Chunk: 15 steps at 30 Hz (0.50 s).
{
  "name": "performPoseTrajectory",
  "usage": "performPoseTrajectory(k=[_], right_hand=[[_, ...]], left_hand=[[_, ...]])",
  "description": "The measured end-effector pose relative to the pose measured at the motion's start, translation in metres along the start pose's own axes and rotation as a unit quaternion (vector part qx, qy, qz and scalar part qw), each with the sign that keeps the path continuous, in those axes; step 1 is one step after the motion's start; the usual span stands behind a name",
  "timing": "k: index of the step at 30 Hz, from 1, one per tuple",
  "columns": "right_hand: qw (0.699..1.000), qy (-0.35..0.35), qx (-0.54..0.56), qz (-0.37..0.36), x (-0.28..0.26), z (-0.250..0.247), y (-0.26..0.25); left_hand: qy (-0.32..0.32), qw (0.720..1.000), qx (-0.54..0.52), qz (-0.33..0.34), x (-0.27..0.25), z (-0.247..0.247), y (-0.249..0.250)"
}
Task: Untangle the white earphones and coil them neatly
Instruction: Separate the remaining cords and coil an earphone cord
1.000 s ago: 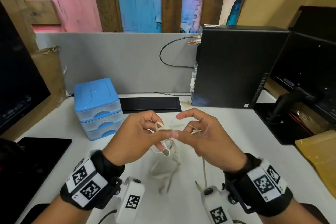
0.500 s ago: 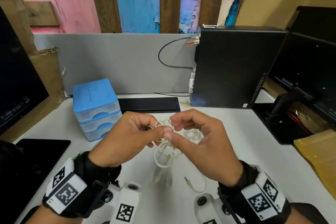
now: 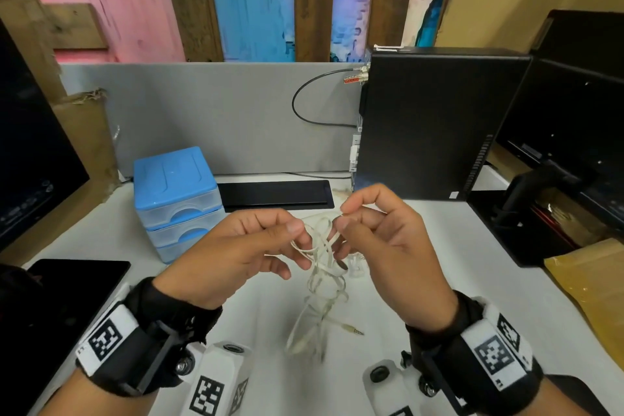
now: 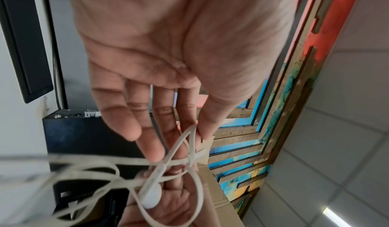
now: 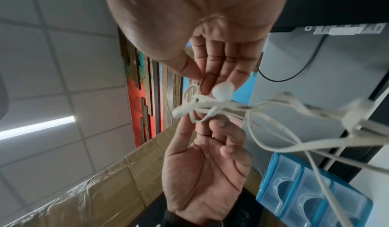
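The white earphones (image 3: 320, 267) hang in a tangle between both hands, above the white desk (image 3: 422, 263). My left hand (image 3: 243, 253) pinches a loop of the cable between thumb and forefinger. My right hand (image 3: 378, 236) pinches the cable close by, at the knot (image 5: 195, 104). One earbud (image 4: 150, 197) dangles under the left fingers, and another earbud (image 5: 223, 90) rests against the right fingers. The loose loops droop toward the desk, and the jack plug (image 3: 353, 329) lies on it.
A blue three-drawer box (image 3: 175, 199) stands at the left. A black computer tower (image 3: 435, 125) stands at the back right, a flat black slab (image 3: 275, 192) behind the hands. A dark tablet (image 3: 67, 287) lies at the left, a brown envelope (image 3: 594, 287) at the right.
Both hands have stayed together on the tangle, the right one rising a little. The hanging loops and jack plug have shifted on the desk.
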State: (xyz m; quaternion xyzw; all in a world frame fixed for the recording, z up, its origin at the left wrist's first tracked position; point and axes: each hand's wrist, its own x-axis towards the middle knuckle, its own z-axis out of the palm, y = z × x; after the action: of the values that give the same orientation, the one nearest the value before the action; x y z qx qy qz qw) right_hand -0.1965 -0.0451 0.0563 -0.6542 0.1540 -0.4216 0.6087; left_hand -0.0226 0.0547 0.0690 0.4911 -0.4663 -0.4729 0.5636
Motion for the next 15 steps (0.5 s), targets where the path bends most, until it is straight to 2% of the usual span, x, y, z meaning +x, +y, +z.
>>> performPoseTrajectory(k=[6, 15], right_hand=[[0.998, -0.004, -0.067, -0.022, -0.0019, -0.0011, 0.003], [0.995, -0.012, -0.1, -0.029, -0.0073, 0.0059, 0.0039]], left_hand=[[0.008, 1.0, 0.003, -0.001, 0.0011, 0.0029, -0.0025], [0.016, 1.0, 0.017, 0.021, 0.0011, 0.0046, -0.0041]])
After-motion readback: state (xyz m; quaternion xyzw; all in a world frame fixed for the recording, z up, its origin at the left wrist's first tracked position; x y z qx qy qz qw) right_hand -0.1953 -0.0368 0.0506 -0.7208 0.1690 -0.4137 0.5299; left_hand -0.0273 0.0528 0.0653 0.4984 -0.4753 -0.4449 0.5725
